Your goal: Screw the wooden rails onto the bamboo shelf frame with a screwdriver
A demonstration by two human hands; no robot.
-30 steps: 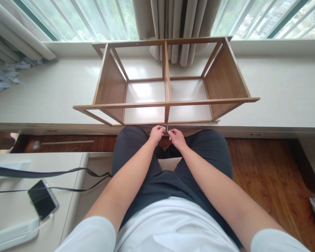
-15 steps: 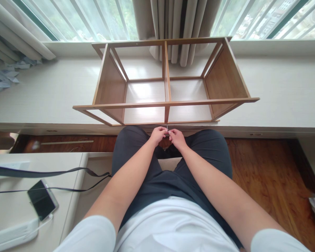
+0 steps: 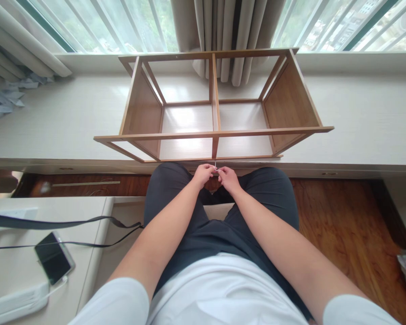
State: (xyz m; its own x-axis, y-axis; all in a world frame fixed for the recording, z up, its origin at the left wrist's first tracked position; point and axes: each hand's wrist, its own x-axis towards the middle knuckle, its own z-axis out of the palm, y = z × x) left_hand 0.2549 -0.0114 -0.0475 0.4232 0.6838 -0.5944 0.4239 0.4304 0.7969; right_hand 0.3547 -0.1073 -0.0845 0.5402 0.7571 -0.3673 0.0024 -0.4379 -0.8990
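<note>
far left, a black smartphone lies on a white side table beside a white power strip, with a black strap running across the table top. left hand and right hand meet over the lap in dark trousers, fingertips pinched together on a thin small metal pin-like piece that stands upright between them; too small to tell exactly what it is. it sits just below the front lower rail of the open light wooden shelf frame, which rests on the white window ledge before grey curtains. risk as i judge it: the piece is tiny and only pinched, so a slip would drop it between the knees to the brown wooden floor, hard to find. far right, something crumpled, unclear.
</note>
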